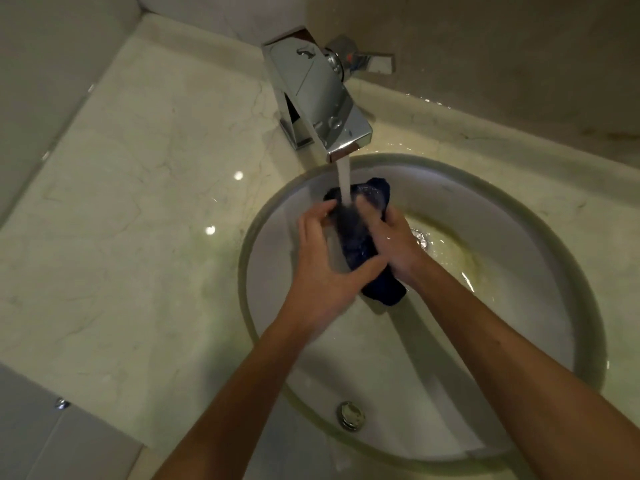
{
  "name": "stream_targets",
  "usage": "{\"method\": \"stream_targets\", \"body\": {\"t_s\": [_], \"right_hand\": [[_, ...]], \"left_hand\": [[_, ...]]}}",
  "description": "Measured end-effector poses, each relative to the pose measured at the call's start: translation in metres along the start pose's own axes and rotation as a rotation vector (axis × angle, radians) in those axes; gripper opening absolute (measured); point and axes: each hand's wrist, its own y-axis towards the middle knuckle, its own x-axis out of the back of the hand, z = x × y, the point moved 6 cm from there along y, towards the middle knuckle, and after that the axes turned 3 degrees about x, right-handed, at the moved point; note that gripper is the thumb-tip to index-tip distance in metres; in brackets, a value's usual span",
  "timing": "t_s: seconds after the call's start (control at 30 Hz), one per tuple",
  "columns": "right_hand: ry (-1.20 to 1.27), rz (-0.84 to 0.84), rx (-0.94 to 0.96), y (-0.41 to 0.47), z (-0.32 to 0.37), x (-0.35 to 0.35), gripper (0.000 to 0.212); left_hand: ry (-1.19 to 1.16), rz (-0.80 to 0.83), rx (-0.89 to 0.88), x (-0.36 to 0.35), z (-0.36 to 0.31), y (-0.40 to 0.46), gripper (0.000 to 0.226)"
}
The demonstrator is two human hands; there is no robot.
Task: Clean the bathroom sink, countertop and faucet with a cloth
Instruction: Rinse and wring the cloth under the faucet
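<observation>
The scene was dim and warm, yellowish in tone. Small bright glints sat on the glossy countertop (121, 188), and hard highlights flashed off the chrome faucet (318, 98). The arms threw soft shadows across the sink (519, 237) bowl. Wide-angle distortion bent the edges, and detail looked slightly soft overall.

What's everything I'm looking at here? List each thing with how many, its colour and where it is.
Dark navy wet cloth: one, held under the running water over the basin.
Square chrome faucet: one, silver, behind the basin, water running.
Round white sink basin: one, set into the countertop.
Chrome overflow fitting: one, silver, near wall of the basin.
Cream marble countertop: one, around the basin.
Left hand: one, grips the cloth.
Right hand: one, grips the cloth.
</observation>
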Motion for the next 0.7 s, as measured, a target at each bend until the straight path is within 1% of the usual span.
{"method": "stream_targets", "body": {"t_s": [0.03, 0.1, 0.13, 0.17, 0.23, 0.27, 0.3, 0.37, 0.4, 0.43, 0.47, 0.53, 0.57, 0.6, 0.63, 0.67, 0.7], "right_hand": [[-0.034, -0.011, 0.066, -0.004, 0.0, -0.002, 0.026], [-0.121, -0.036, 0.153, -0.007, 0.0, -0.002, 0.016], [-0.199, -0.025, 0.211, -0.008, 0.0, -0.002, 0.011], [-0.278, -0.009, 0.26, -0.012, 0.001, -0.006, 0.011], [-0.363, 0.027, 0.344, -0.021, 0.002, -0.015, 0.033], [-0.38, 0.031, 0.379, -0.022, 0.003, -0.015, 0.042], [-0.405, 0.034, 0.399, -0.024, 0.009, -0.014, 0.048], [-0.477, 0.057, 0.452, -0.028, 0.016, -0.01, 0.057], [-0.489, 0.078, 0.45, -0.03, 0.013, -0.008, 0.067], [-0.495, 0.083, 0.411, -0.032, 0.009, -0.003, 0.081], [-0.488, 0.072, 0.369, -0.033, 0.0, 0.004, 0.097], [-0.507, 0.05, 0.284, -0.032, -0.02, 0.012, 0.12], [-0.543, 0.051, 0.273, -0.029, -0.025, 0.01, 0.128], [-0.562, 0.061, 0.308, -0.026, -0.029, 0.004, 0.131], [-0.567, 0.062, 0.352, -0.022, -0.03, -0.003, 0.127], [-0.518, 0.056, 0.378, -0.019, -0.029, -0.012, 0.111], [-0.544, 0.059, 0.423, -0.014, -0.027, -0.02, 0.086]], "left_hand": [[-0.072, -0.06, 0.104, 0.001, 0.003, 0.007, 0.096], [-0.167, -0.13, 0.26, -0.002, 0.007, 0.022, 0.11], [-0.196, -0.151, 0.309, -0.004, 0.005, 0.029, 0.115], [-0.222, -0.173, 0.336, -0.006, 0.004, 0.034, 0.118], [-0.262, -0.223, 0.34, -0.008, 0.003, 0.041, 0.116], [-0.266, -0.248, 0.321, -0.007, 0.004, 0.042, 0.109], [-0.266, -0.267, 0.299, -0.006, 0.005, 0.042, 0.096], [-0.274, -0.306, 0.262, -0.001, 0.007, 0.041, 0.061], [-0.281, -0.332, 0.24, 0.001, 0.006, 0.04, 0.045], [-0.279, -0.362, 0.218, 0.004, 0.005, 0.039, 0.035], [-0.264, -0.393, 0.198, 0.007, 0.002, 0.037, 0.032], [-0.246, -0.45, 0.175, 0.012, 0.0, 0.035, 0.036], [-0.248, -0.475, 0.171, 0.014, -0.001, 0.035, 0.039], [-0.248, -0.495, 0.164, 0.016, -0.003, 0.033, 0.042], [-0.243, -0.516, 0.146, 0.016, -0.005, 0.032, 0.044], [-0.234, -0.537, 0.111, 0.015, -0.01, 0.029, 0.045], [-0.223, -0.557, 0.072, 0.013, -0.014, 0.026, 0.044]]}}
